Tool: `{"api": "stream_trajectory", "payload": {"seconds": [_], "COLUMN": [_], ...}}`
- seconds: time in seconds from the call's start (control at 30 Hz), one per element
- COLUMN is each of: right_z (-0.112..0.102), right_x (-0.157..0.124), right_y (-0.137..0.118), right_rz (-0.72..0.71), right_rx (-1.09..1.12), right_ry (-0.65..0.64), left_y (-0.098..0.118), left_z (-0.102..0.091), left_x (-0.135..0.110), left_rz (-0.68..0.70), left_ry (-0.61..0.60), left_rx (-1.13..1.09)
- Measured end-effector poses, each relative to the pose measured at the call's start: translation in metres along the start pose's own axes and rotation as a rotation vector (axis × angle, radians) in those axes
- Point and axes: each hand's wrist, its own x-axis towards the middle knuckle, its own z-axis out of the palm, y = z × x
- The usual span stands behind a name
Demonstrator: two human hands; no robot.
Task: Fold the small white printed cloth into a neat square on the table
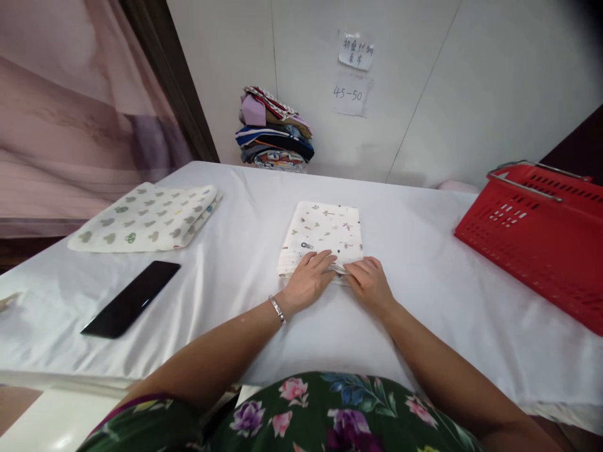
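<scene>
A white cloth (325,229) with small printed figures lies folded into a compact rectangle in the middle of the table. My left hand (308,282), with a silver bracelet at the wrist, rests on its near edge; the fingers stretch out over the fabric. At the right part of that same edge, the fingers of my right hand (370,282) pinch the folded layers. Between the two hands the layers bunch up slightly. Further left lies another folded white cloth (146,216), printed with grey and green mushroom-like shapes.
A white sheet (447,301) covers the table. Nearer on the left is a black phone-like slab (132,298). The red plastic basket (537,232) stands at the right. Folded fabrics (276,135) are stacked by the back wall, and a pink curtain (70,113) hangs at left.
</scene>
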Motion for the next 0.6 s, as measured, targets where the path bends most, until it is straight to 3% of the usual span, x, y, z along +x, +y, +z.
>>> {"api": "stream_trajectory", "payload": {"seconds": [0.2,0.6], "right_z": [0.002,0.0], "right_x": [0.001,-0.002], "right_y": [-0.003,-0.013], "right_rz": [-0.031,-0.072], "right_rx": [0.009,-0.024], "right_ry": [-0.015,-0.084], "left_y": [0.003,0.0], "left_z": [0.008,0.003], "left_x": [0.001,-0.003], "left_rz": [-0.025,0.008], "left_ry": [0.002,0.034], "left_rx": [0.057,-0.018]}}
